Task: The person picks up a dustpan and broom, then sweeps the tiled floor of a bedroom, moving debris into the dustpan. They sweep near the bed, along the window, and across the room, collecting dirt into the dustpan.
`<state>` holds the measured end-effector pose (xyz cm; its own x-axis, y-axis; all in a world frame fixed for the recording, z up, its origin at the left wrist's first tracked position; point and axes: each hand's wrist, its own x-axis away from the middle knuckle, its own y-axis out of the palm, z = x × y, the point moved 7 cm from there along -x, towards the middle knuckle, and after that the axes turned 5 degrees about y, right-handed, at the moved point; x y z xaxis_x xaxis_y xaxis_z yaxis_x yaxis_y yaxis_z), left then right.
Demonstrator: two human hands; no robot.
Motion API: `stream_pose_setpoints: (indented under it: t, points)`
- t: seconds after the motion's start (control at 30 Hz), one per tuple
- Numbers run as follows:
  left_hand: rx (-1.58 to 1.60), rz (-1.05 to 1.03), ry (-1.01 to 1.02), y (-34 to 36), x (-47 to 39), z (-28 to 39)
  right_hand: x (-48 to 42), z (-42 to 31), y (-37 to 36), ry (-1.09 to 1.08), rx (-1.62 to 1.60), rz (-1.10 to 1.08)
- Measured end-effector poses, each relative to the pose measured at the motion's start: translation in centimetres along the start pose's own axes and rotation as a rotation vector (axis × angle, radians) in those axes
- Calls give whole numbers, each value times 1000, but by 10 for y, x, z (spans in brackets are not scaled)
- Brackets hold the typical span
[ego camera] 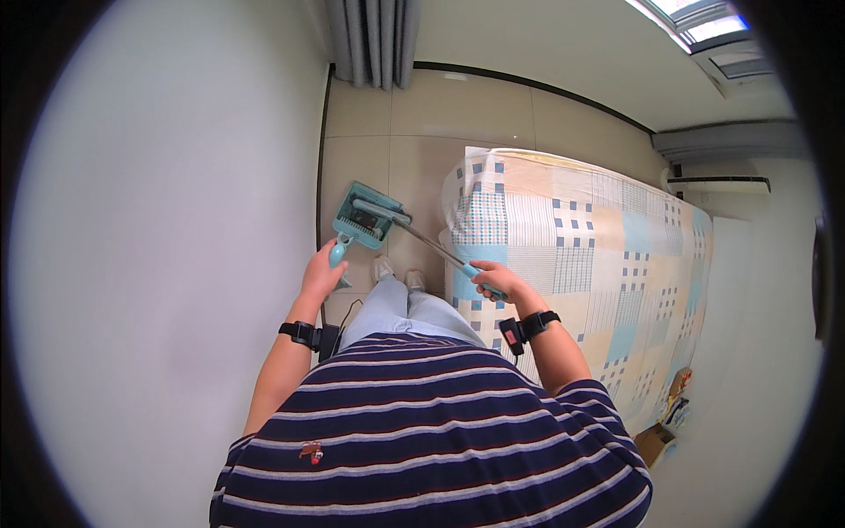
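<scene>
My left hand (325, 267) is closed around the short handle of a teal plastic dustpan (348, 234), which is held in front of my feet with dark debris in its tray. In my right hand (494, 280) is the teal grip of a small broom (432, 243) with a metal shaft. The shaft slants up and left, and the broom's pale teal head (379, 210) lies over the dustpan's tray, covering part of it. Whether its bristles touch the tray cannot be told.
A bed with a patchwork-patterned sheet (531, 228) stands close on my right. A white wall (185, 231) runs along my left. Beige floor tiles (422, 162) lie between them, with a small pale speck beyond the bed's corner. A grey curtain (373, 43) hangs at the far wall.
</scene>
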<state>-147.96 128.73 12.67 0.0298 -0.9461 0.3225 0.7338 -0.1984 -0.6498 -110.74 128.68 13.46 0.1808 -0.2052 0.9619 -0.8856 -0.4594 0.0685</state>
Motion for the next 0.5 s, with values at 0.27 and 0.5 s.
stream_pose_setpoints:
  t: [0.27,0.5]
  points:
    - [129,173,-182,3,46,-28,3,-42,-41,-136,302,107]
    - [233,307,-311,15,111,-27,-93,-115,-38,-412,499,191]
